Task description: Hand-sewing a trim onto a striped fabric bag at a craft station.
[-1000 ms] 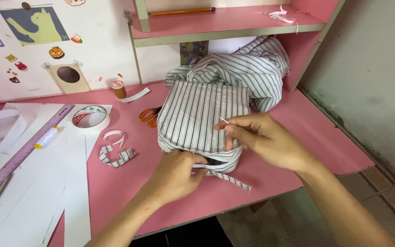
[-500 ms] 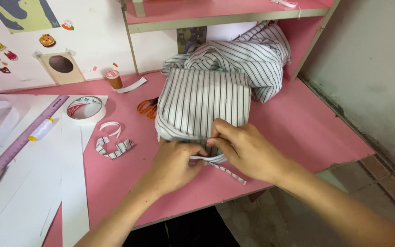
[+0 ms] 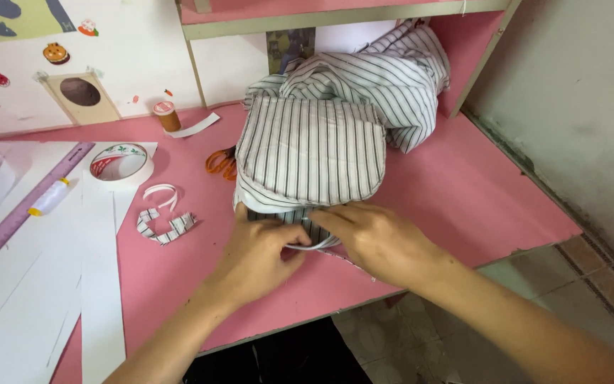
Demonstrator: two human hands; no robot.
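My left hand (image 3: 261,252) and right hand (image 3: 374,238) pinch the near hem of the striped cloth (image 3: 307,153) on the pink counter (image 3: 463,192). It looks soft, light, floppy; best held at its stiffer folded edge.

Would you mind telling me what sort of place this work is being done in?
Probably a home craft or sewing corner: a pink desk with a shelf above, striped fabric under both hands, orange-handled scissors, a tape roll and a thread spool.
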